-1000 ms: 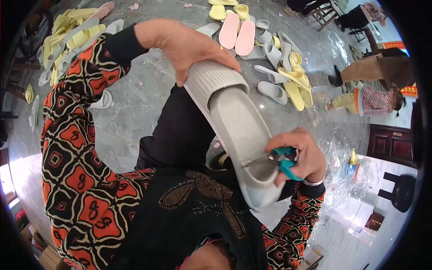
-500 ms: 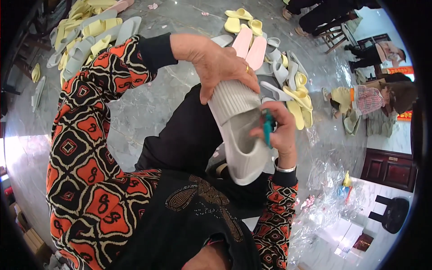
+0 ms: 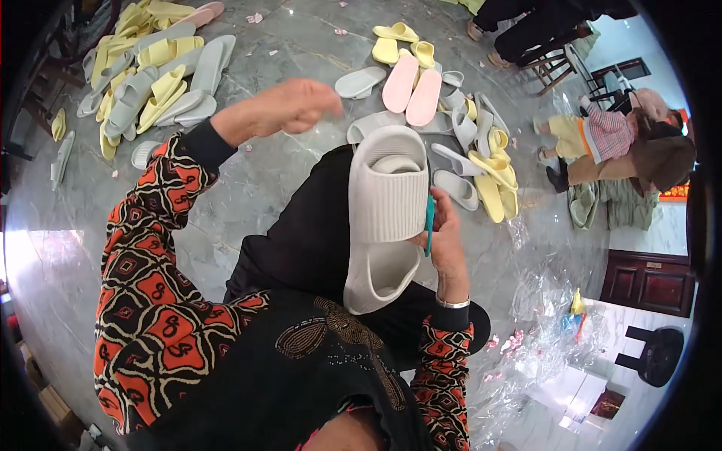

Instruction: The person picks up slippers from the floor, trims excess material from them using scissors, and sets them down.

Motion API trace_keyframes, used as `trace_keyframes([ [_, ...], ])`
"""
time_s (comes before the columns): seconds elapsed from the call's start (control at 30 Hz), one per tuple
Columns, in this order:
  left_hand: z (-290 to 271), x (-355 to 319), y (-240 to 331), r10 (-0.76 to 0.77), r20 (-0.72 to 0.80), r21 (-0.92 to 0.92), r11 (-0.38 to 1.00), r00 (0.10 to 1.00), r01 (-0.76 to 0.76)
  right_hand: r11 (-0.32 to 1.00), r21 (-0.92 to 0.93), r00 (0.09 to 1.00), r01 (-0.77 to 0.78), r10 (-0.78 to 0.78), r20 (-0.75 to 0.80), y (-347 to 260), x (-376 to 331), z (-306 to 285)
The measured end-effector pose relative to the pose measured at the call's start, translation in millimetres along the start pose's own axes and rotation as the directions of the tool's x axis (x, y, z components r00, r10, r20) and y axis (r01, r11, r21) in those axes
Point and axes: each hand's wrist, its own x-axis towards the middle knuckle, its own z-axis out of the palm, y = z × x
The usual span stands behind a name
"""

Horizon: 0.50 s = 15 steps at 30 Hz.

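A pale grey slide slipper [image 3: 387, 207] with a ribbed strap lies lengthwise over my dark-trousered leg [image 3: 301, 225]. Inside its upper opening shows another rounded pale edge [image 3: 398, 165], perhaps a second slipper nested in it. My right hand [image 3: 445, 240] is closed round a thin teal tool [image 3: 429, 225], whose kind I cannot make out. The right thumb touches the slipper's side by the strap. Away from the slipper, up and to the left, my left hand [image 3: 289, 109] hangs over the floor, its fingers curled and blurred.
Yellow and grey slippers [image 3: 139, 90] are heaped at the far left. Pink slippers [image 3: 412, 86] lie beyond my leg, with more grey and yellow ones [image 3: 489, 161] to their right. Clear plastic wrap [image 3: 541, 323], a black stool [image 3: 653, 357] and other people [image 3: 602, 135] are at the right.
My left hand has let go of the slipper and moved up and left. The slipper has turned more upright and shifted left. My right hand, with the teal tool, has moved slightly down and left.
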Motion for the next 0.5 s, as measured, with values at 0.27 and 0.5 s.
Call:
trace_keyframes([
  [0.27, -112.7, -21.3, -2.0, 0.229, -0.536, -0.677, 0.458, 0.813, -0.575, 0.987, 0.161, 0.989, 0.016, 0.009, -0.149, 47.4, -15.7, -51.7],
  [0.5, -179.5, -72.8, -190.8, 0.016, -0.461, 0.873, -0.171, 0.887, 0.457, 0.870, 0.483, 0.850, -0.094, 0.323, -0.416, 98.9, -21.8, -136.7],
])
